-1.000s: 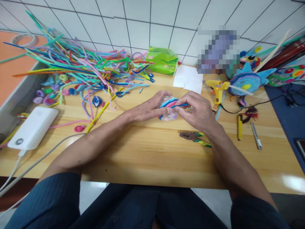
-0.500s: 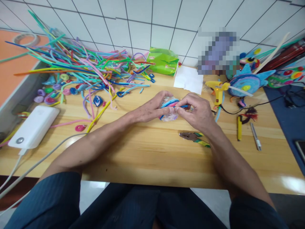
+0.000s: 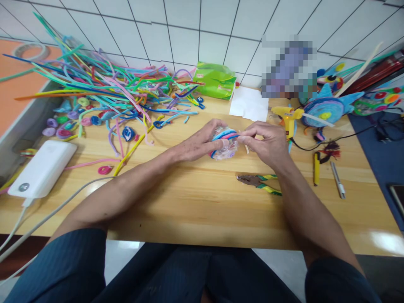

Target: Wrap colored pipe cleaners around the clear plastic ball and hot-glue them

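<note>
The striped craft piece (image 3: 229, 150) is over the counter (image 3: 195, 214), gripped by the fingers of the left hand (image 3: 205, 142), while the fingers of the right hand (image 3: 267, 141) pinch a blue strip (image 3: 234, 136) along it, and pliers (image 3: 251, 180) lie nearby.

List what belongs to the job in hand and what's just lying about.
Likely in the job:
banded piece, held in the left hand
blue strip, pinched by the right hand
piled fuzzy strips
perhaps pliers, glue gun

Apparently lying about:
white box
green packet
white paper
</note>
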### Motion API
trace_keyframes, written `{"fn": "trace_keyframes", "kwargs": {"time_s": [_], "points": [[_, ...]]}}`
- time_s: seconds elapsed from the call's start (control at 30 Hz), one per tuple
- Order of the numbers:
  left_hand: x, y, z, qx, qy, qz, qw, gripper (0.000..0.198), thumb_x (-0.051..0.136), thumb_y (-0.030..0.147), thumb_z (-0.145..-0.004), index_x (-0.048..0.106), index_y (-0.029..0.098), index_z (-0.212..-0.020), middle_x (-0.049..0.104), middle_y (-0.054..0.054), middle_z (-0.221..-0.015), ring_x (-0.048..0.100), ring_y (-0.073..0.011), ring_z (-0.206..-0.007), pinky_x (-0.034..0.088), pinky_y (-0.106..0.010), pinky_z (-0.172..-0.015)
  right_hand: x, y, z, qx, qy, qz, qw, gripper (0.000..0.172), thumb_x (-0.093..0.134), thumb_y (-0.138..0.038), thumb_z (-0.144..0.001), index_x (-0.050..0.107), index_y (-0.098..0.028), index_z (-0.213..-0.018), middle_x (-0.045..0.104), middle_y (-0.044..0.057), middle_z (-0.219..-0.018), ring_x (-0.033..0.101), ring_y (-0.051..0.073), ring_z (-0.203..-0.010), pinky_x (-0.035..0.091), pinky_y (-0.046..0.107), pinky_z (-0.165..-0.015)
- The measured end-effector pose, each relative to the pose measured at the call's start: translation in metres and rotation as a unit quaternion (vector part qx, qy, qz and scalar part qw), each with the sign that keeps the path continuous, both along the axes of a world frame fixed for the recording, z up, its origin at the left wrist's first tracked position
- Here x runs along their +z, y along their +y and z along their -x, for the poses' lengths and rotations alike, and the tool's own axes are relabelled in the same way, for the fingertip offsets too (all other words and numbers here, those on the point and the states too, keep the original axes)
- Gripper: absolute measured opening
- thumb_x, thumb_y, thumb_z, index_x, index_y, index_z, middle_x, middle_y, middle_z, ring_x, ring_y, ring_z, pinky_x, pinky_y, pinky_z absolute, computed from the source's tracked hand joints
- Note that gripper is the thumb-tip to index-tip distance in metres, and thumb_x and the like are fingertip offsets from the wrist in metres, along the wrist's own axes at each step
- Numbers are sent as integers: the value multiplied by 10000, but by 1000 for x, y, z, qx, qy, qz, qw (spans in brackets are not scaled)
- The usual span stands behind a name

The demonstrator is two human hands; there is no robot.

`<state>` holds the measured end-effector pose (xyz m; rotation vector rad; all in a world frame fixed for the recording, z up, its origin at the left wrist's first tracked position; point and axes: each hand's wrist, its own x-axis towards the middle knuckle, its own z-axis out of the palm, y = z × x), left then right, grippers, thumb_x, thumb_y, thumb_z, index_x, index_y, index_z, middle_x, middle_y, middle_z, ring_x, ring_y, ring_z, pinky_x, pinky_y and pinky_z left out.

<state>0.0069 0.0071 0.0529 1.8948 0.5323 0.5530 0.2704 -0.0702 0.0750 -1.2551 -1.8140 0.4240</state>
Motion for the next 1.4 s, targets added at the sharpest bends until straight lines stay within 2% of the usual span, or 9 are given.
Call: {"fn": "trace_keyframes", "kwargs": {"time_s": [0.13,0.27,0.4,0.57,0.8,1.07,1.23,1.4], "points": [[-2,2,0,-2,-11,-6,1000,621,667,676,-1083,536,226,-1489,669,-115,-1446,645,-320,-1350,542,-471,-1209,5,-1,0,4,17,39,999,212,881,-425,-972,842,-330,-786,822,15,-804,694,232,-712,529,423,-712],[-6,4,0,-3,-14,-2,1000,646,679,698,-1076,550,215,-1485,677,-118,-1437,650,-327,-1344,559,-468,-1186,10,-3,2,-11,26,57,998,224,849,-409,-954,831,-283,-770,805,15,-777,660,194,-701,494,380,-694],[-12,2,-2,6,-30,1,1000,613,705,662,-1076,547,242,-1493,670,-120,-1465,647,-332,-1362,561,-503,-1209,5,-1,4,-43,85,125,988,204,879,-403,-879,798,-252,-769,732,5,-702,555,159,-627,409,334,-590],[-19,-3,-5,21,-53,3,998,648,709,663,-1076,524,236,-1527,660,-142,-1502,628,-347,-1449,507,-543,-1308,-1,1,6,-26,148,182,972,217,895,-402,-835,760,-248,-767,700,1,-703,539,151,-632,418,324,-587],[-23,-1,-6,22,-64,-13,998,673,717,698,-1065,523,245,-1525,643,-138,-1521,629,-339,-1446,508,-526,-1301,4,0,5,-21,126,220,967,216,885,-366,-837,728,-248,-749,627,-20,-664,484,142,-629,397,323,-596],[-18,-5,-6,27,-58,20,998,670,763,687,-1027,530,251,-1479,658,-124,-1465,659,-322,-1374,542,-495,-1244,4,-1,8,-30,108,212,971,213,879,-368,-847,725,-251,-759,618,-19,-668,452,135,-611,395,336,-594],[-16,-9,-8,39,-61,42,997,666,764,707,-1018,525,246,-1435,687,-117,-1403,684,-310,-1307,573,-493,-1195,7,-3,9,-25,105,218,970,234,907,-425,-873,770,-253,-794,698,9,-718,523,158,-654,416,339,-594],[-16,-10,-10,42,-57,42,997,661,757,695,-1024,505,247,-1441,698,-120,-1409,684,-302,-1323,573,-497,-1199,14,-6,7,-8,114,245,963,328,932,-538,-882,816,-241,-808,671,5,-660,511,149,-608,394,325,-537]]}}
